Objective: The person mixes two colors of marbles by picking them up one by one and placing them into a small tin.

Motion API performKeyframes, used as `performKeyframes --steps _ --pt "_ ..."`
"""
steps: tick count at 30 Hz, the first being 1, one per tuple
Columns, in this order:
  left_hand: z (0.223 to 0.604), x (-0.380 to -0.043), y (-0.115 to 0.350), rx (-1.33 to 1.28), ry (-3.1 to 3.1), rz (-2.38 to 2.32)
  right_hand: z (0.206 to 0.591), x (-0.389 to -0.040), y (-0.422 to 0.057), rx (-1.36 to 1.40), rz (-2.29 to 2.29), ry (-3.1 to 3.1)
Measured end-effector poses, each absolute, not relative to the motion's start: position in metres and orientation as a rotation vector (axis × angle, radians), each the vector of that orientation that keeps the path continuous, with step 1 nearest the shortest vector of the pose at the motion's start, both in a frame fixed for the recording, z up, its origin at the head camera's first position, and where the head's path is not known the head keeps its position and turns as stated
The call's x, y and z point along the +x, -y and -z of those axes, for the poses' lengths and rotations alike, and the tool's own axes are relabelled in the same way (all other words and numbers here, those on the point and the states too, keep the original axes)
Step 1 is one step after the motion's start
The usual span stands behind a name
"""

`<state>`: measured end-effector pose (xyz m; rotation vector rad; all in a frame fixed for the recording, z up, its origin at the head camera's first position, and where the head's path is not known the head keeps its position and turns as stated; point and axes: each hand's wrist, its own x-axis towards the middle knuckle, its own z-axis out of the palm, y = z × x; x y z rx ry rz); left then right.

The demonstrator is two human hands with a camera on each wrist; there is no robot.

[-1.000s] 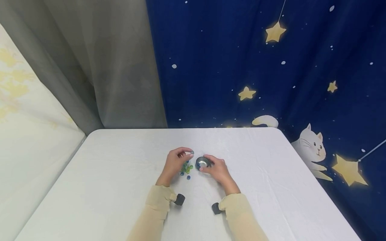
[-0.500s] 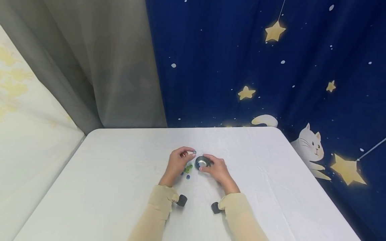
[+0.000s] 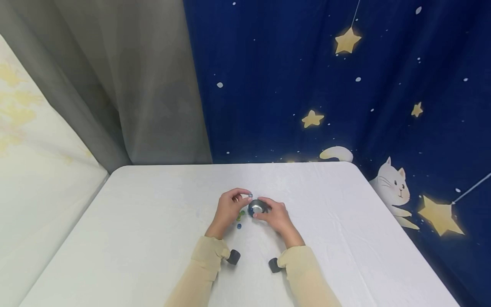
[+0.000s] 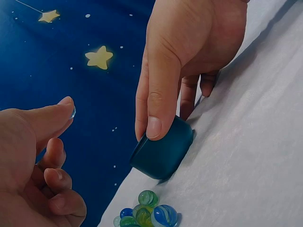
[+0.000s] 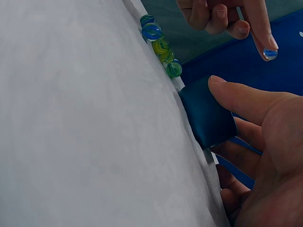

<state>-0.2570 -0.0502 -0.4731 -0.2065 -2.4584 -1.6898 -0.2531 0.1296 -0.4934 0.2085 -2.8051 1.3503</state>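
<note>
Between thumb and forefinger my left hand (image 3: 228,209) pinches a clear marble with a blue streak (image 5: 270,54), held up just left of a small round metal cup (image 3: 258,206). My right hand (image 3: 278,216) grips this cup by its sides, thumb on the near side; its outer wall (image 4: 163,152) looks dark teal in the wrist views. Something blue, likely a marble (image 3: 251,210), shows inside against the silvery floor. Beside the cup, several green, yellow and blue glass marbles (image 5: 161,46) lie in a cluster, partly hidden by the left hand in the head view.
A white cloth (image 3: 153,238) covers the table. Its far edge meets a grey curtain (image 3: 161,85) and a blue starry curtain (image 3: 268,85). Black wrist devices (image 3: 233,257) stick out at both cuffs.
My left hand has shifted slightly right, carrying the pinched marble closer to the cup and covering more of the loose marbles. The right hand and cup have stayed nearly still.
</note>
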Motion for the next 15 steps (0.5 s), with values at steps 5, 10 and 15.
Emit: performKeyframes --steps 5,10,15 --pt "0.4729 -0.2564 0.0501 -0.212 2.466 1.700 0.4944 -0.2530 -0.1295 0.203 -1.345 2.807" --pt "0.4744 -0.2575 0.0513 -0.222 2.482 1.694 0.4942 -0.2530 -0.1284 0.186 -1.361 2.812" --pt "0.4761 -0.2588 0.0535 -0.222 2.502 1.678 0.4950 -0.2538 -0.1277 0.168 -1.363 2.826"
